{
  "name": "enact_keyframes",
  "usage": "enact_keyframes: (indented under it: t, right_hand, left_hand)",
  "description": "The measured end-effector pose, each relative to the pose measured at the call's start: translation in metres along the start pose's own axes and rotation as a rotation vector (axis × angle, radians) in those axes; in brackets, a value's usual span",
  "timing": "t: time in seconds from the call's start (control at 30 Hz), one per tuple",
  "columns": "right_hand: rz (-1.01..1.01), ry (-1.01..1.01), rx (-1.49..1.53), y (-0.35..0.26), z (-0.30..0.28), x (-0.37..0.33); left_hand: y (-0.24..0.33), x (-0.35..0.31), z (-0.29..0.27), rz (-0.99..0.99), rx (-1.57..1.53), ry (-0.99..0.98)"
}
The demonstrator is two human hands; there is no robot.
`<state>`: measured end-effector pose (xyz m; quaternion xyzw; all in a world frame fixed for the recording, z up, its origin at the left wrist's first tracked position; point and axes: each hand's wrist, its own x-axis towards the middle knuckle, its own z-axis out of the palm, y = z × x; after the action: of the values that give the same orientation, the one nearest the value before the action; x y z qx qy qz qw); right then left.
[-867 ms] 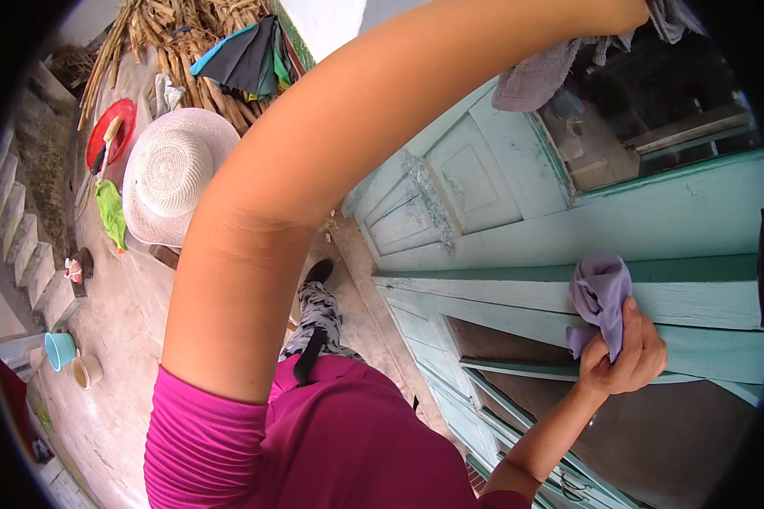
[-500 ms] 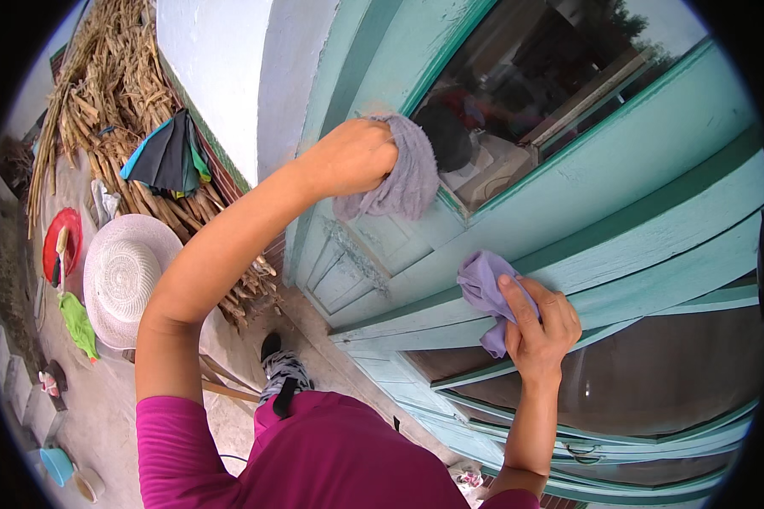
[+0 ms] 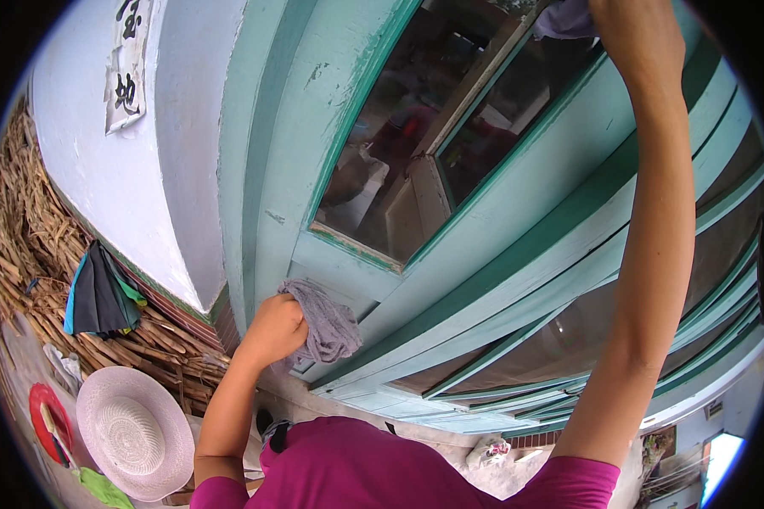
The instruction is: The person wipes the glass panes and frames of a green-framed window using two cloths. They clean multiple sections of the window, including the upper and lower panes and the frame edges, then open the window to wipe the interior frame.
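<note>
Teal door frame [image 3: 518,212], left hand [image 3: 272,329] clenching grey rag [image 3: 324,324] at sill edge; right grip unclear.

Setting: outside wall of a rural dwelling, viewed from the yard.
Door and window: weathered turquoise wooden frame [image 3: 518,220] with chipped paint fills the centre and right of the frame; glass panes [image 3: 416,153] show a dim interior behind them.
Wall: pale plastered wall [image 3: 136,195] at upper left, with a paper sign [image 3: 127,68] pasted on it.
Stored material: bundled dry stalks [image 3: 25,246] stacked along the left edge, a folded umbrella [image 3: 100,293] lying on them.
Ground: bare yard floor at lower left, with a straw hat [image 3: 132,433] on it.
</note>
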<state>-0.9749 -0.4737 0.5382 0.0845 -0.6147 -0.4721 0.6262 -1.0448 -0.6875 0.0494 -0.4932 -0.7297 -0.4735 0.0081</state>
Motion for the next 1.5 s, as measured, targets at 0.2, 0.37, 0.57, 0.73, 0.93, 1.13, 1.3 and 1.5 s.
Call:
enact_keyframes:
  t: [0.2,0.37,0.57,0.73,0.93,1.13,1.3,1.5]
  right_hand:
    - [0.087,-0.269,-0.232,-0.065,-0.012,-0.041]
    - [0.094,-0.656,0.274,-0.15,-0.093,-0.181]
    - [0.04,-0.804,0.553,-0.201,-0.122,-0.238]
    - [0.041,-0.444,0.225,-0.09,-0.042,-0.097]
    - [0.176,-0.136,-0.132,0.06,0.035,0.05]
    - [0.052,-0.116,0.222,-0.105,0.027,-0.032]
    - [-0.213,-0.614,0.766,-0.237,-0.063,-0.227]
    - [-0.084,-0.439,0.536,-0.147,-0.014,-0.103]
  left_hand:
    - [-0.006,0.016,-0.015,0.073,-0.196,0.006]
    - [-0.009,0.019,-0.019,0.181,-0.254,0.011]
    - [-0.013,0.02,-0.032,0.188,-0.209,-0.144]
    - [-0.022,0.002,-0.042,0.019,-0.179,-0.019]
    - [-0.02,-0.005,-0.018,-0.03,-0.147,-0.109]
    - [-0.024,-0.021,-0.032,0.05,-0.21,-0.088]
    - [-0.015,-0.019,-0.041,0.067,-0.334,-0.211]
    - [-0.015,-0.028,-0.049,-0.214,-0.3,-0.144]
